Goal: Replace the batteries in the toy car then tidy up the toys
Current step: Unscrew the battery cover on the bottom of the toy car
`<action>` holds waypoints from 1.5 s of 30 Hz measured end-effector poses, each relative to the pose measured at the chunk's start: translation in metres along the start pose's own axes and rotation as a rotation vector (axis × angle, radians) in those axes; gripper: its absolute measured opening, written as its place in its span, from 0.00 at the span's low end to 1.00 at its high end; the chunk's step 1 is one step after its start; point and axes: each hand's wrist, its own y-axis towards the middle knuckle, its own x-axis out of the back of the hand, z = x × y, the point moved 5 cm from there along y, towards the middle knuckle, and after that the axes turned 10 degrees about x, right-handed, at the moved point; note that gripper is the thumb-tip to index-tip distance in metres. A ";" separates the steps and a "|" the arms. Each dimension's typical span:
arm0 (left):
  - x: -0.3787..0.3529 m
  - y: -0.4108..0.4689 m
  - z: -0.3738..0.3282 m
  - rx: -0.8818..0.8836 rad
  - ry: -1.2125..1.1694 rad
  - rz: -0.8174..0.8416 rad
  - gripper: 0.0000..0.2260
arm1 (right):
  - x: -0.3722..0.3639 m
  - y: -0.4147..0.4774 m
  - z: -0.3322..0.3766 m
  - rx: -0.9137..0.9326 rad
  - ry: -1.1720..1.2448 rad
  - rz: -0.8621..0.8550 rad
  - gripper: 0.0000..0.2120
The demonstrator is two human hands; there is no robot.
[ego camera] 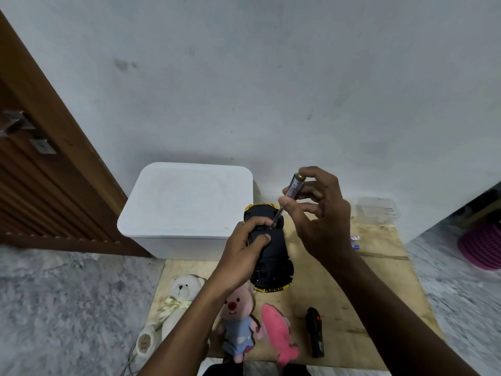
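Observation:
The toy car (273, 256) is yellow with a black underside and is held upside down above the plywood board (339, 289). My left hand (244, 248) grips its left side. My right hand (317, 210) holds a clear-handled screwdriver (291, 191) upright, its tip on the car's underside near the far wheels. A few batteries (355, 241) with blue ends lie on the board to the right. Near the board's front edge lie a white teddy bear (176, 302), a pink-faced plush in a blue dress (238, 321), a pink plush fish (280, 332) and a black remote control (315, 332).
A white lidded storage box (187, 202) stands against the wall behind the board. A small clear plastic container (378, 210) sits at the board's far right corner. A wooden door (40, 172) is at the left, a purple basket (482, 245) at the right on the grey floor.

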 end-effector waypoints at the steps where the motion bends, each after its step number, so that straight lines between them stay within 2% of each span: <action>1: 0.000 0.000 0.000 -0.005 -0.002 -0.008 0.13 | 0.001 0.000 0.000 -0.005 0.000 -0.013 0.25; 8: 0.002 0.001 0.002 -0.021 0.014 -0.027 0.12 | 0.003 -0.001 0.001 0.068 -0.013 -0.086 0.24; 15: 0.005 -0.003 0.002 -0.022 0.022 -0.031 0.12 | -0.004 -0.004 0.003 0.057 0.058 -0.005 0.24; 22: 0.005 -0.006 -0.001 -0.035 0.021 -0.031 0.13 | -0.004 -0.001 0.010 0.126 -0.002 -0.086 0.21; 26: 0.003 -0.006 0.000 -0.029 0.020 -0.028 0.13 | -0.007 -0.003 0.006 0.092 -0.024 -0.012 0.22; 29: 0.003 -0.006 0.003 -0.027 0.013 -0.029 0.13 | -0.008 -0.004 0.007 0.069 0.005 -0.017 0.23; 37: 0.002 -0.009 0.005 -0.030 -0.005 -0.026 0.12 | -0.009 -0.006 0.008 0.080 0.041 -0.025 0.24; 45: 0.007 -0.007 0.003 -0.043 0.009 -0.047 0.13 | -0.008 -0.006 0.013 0.128 0.072 0.058 0.24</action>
